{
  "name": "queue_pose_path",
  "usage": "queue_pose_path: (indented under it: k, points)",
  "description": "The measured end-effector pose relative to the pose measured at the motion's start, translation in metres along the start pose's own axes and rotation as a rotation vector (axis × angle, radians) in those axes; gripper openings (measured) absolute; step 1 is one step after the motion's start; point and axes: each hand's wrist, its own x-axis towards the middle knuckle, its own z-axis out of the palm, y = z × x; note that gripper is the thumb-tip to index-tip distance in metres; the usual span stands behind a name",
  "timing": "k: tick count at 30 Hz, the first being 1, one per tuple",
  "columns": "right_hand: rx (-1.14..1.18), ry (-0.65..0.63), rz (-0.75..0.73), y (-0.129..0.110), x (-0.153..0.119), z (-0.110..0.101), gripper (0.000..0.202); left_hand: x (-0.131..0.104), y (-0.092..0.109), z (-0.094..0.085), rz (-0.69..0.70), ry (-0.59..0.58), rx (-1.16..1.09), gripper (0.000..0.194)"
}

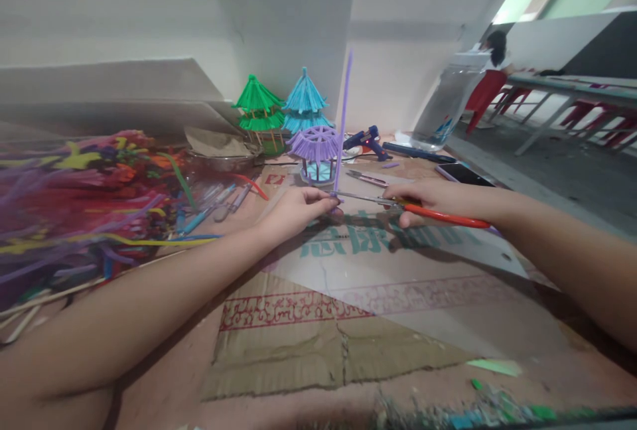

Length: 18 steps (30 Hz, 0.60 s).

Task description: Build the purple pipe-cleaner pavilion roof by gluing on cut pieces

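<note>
Between the fingertips of my left hand (316, 201) is the lower end of a purple pipe cleaner (345, 111), which stands upright. My right hand (423, 199) is closed around scissors with red-orange handles (442, 215). Their blades point left and meet the pipe cleaner just above my left fingertips; whether they cut into it I cannot tell. Right behind my hands is a small purple-roofed pavilion model (318, 151). A blue tiered-roof model (304, 105) and a green one (259, 115) stand farther back.
A heap of colourful pipe cleaners (84, 211) spreads on the left. A glue gun (368, 141), a phone (465, 174) and a large clear plastic jar (442, 108) are at the back right. Printed cardboard (279, 357) covers the table. Another person (492, 78) is at a far table.
</note>
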Motion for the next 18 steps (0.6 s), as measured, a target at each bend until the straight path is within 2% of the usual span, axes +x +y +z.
queue_pose_path:
  k: [6,10,18]
  points:
    - [0.001,0.009,0.037,-0.0029,-0.0016,-0.0001,0.045,0.0008,-0.0016,-0.0014,0.023,-0.002,0.125,0.037]
    - [-0.015,-0.054,0.071,-0.0061,-0.0023,-0.0005,0.042,0.0044,-0.0036,-0.0008,0.006,0.010,0.135,0.039]
    - [0.026,-0.076,0.016,-0.0035,-0.0059,0.0002,0.046,0.0040,-0.0011,0.0007,-0.036,0.015,0.125,0.042]
